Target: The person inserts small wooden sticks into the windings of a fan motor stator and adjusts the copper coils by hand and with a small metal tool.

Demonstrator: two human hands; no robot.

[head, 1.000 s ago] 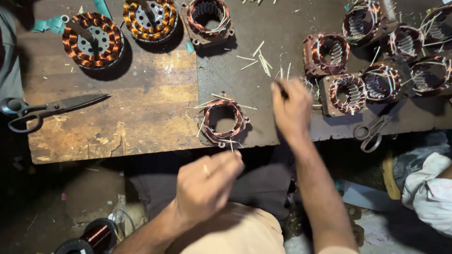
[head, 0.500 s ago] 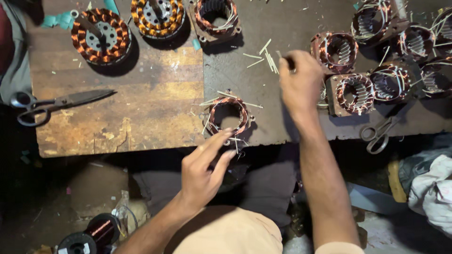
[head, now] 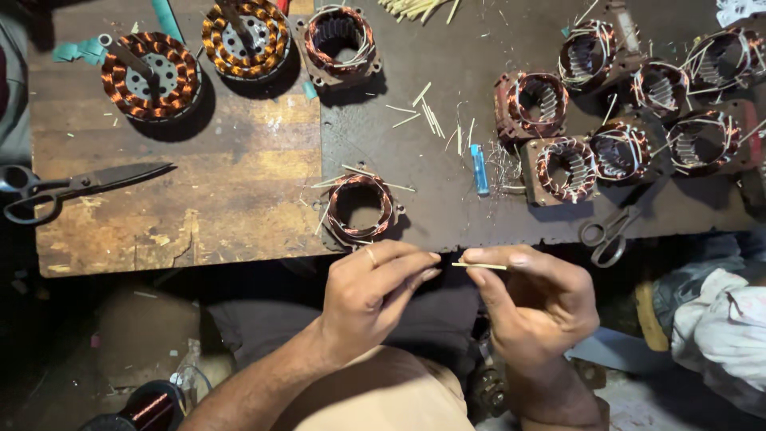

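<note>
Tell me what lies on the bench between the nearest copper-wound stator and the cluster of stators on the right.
In the head view, a small blue lighter lies between the stator and the cluster, among scattered thin sticks.

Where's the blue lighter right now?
Head view: the blue lighter lies on the dark bench right of centre, between the nearest stator and a wound stator.

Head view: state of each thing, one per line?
Left hand: fingertips at the stick's end.
Right hand: pinching thin stick, level.
Nearest stator: flat on bench, sticks poking out.
Large scissors: shut, lying flat.
Small scissors: lying at bench edge.
Blue lighter: lying flat.
</note>
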